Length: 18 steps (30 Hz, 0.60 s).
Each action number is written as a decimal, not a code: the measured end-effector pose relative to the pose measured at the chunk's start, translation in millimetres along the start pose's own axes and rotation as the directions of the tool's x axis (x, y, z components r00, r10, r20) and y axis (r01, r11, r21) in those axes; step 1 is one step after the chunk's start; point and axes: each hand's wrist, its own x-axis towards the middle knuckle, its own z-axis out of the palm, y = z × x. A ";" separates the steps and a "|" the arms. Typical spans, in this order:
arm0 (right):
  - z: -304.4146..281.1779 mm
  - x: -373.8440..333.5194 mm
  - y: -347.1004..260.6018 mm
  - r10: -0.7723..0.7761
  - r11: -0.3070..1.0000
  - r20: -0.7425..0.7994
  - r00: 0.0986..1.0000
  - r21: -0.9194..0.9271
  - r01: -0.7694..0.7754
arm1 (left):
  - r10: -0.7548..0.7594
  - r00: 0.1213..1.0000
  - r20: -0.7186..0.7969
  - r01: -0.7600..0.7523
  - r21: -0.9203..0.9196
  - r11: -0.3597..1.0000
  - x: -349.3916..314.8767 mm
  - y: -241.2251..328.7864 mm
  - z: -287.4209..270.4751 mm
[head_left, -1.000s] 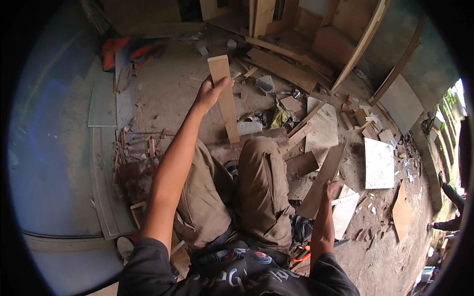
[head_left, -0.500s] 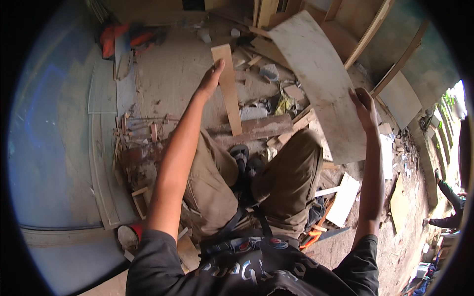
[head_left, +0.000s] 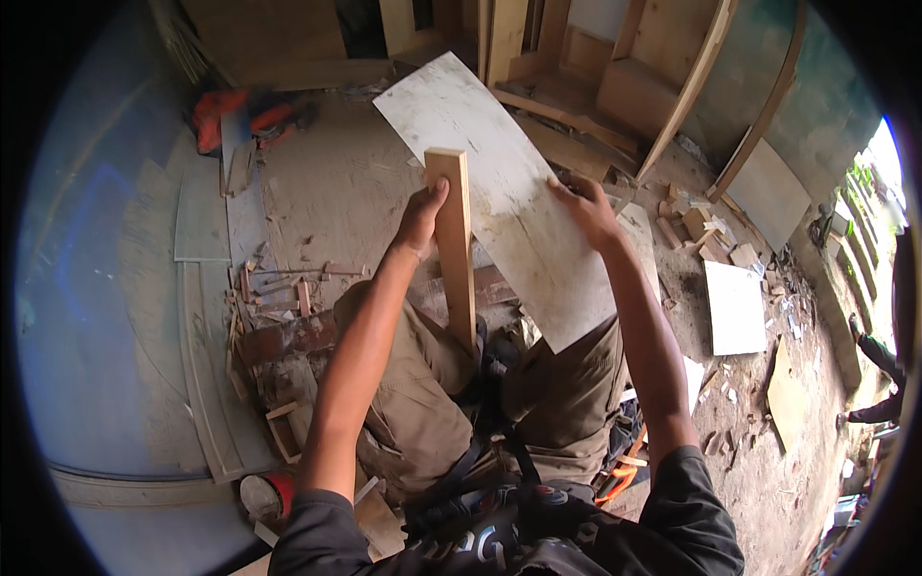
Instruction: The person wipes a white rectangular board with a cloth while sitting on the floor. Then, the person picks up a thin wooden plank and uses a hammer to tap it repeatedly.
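My left hand point(head_left: 420, 219) is closed round a long wooden board point(head_left: 454, 254), thumb on its near face below the top end. The board stands roughly upright over my knees, its lower end between them. My right hand point(head_left: 586, 206) grips the right edge of a large pale, dirt-streaked panel point(head_left: 504, 206), thumb on the front face and the other fingers partly hidden. The panel is tilted, its far corner up to the left and its lower corner over my right knee. The board overlaps the panel's left edge in view; whether they touch I cannot tell.
Wood offcuts point(head_left: 696, 226) and a white sheet point(head_left: 735, 307) lie on the floor to the right. A wooden frame point(head_left: 615, 77) stands at the back. At left are a reddish beam point(head_left: 288, 338), a tin point(head_left: 264, 497) and orange cloth point(head_left: 219, 120). Another person's sleeve point(head_left: 874, 355) shows far right.
The panel in my right hand has moved left, close behind the wooden board. My left hand has lowered and shifted slightly right with the board, which is turned to show its narrow edge.
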 end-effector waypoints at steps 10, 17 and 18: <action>38.3 -75.1 -10.0 -0.331 0.943 -0.488 0.808 -0.140 0.301 | 0.213 0.927 -0.309 -0.193 0.094 0.977 5.8 7.7 7.6; 78.9 -114.3 102.2 0.285 0.952 -0.477 0.831 0.242 -0.187 | 0.271 0.859 -0.435 -0.268 0.069 0.961 1.7 22.0 -4.0; 80.2 -112.1 92.1 0.367 0.880 -0.340 0.865 0.429 -0.205 | 0.246 0.868 -0.430 -0.263 0.021 0.964 -0.6 22.0 -7.3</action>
